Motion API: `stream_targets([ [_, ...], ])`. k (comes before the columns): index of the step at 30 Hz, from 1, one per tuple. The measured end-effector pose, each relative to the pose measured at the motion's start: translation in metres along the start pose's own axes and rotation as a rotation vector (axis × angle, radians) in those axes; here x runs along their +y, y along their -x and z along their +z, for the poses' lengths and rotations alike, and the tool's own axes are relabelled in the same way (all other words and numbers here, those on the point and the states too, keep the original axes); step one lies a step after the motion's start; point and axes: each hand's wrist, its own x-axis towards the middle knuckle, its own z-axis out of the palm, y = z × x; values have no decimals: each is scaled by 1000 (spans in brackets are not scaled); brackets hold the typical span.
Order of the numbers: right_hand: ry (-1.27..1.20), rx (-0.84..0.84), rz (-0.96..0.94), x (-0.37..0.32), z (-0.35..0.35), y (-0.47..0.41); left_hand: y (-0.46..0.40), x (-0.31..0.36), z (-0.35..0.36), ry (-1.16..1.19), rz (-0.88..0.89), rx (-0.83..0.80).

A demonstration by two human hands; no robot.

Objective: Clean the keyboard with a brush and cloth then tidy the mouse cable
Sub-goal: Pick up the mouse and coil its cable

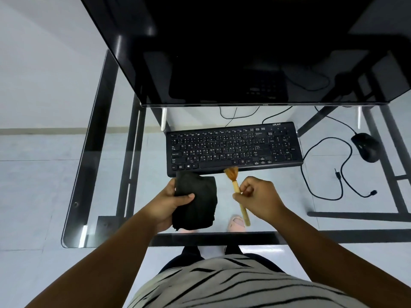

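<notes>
The left hand (171, 202) curls round a black cloth (195, 201) at seven o'clock from the keyboard (233, 147); it looks soft, light and limp, best bunched. At five o'clock from the spacebar, the right hand (258, 196) pinches the brush (239, 196) mid-handle; stiff handle, flexible bristles. The mouse (365, 146) lies at three o'clock, its cable (322, 172) looped, floppy.

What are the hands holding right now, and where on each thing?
The left hand grips the black cloth along its left side, thumb across the front. The right hand pinches the brush at mid-handle, bristles pointing at the keyboard.
</notes>
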Motion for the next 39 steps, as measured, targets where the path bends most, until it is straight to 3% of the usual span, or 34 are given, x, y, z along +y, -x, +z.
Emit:
stream_targets([
  [7,-317,-58,228,-11,12,5,-10,-13,19,-152,45,167],
  [12,-262,-38,249,-16,16,3,-10,-11,24,-701,135,434],
  [18,-35,-17,165,-15,18,-1,-10,-13,35,-1002,189,589],
  [24,94,5,125,-11,14,-5,-8,-11,23,-1071,275,694],
  [30,28,251,-45,-14,-13,-25,-10,9,17,-1097,519,775],
  [35,31,451,-19,-10,-51,-55,-25,33,18,-987,395,781],
  [39,28,437,127,0,-77,-69,-41,42,13,-887,260,766],
])
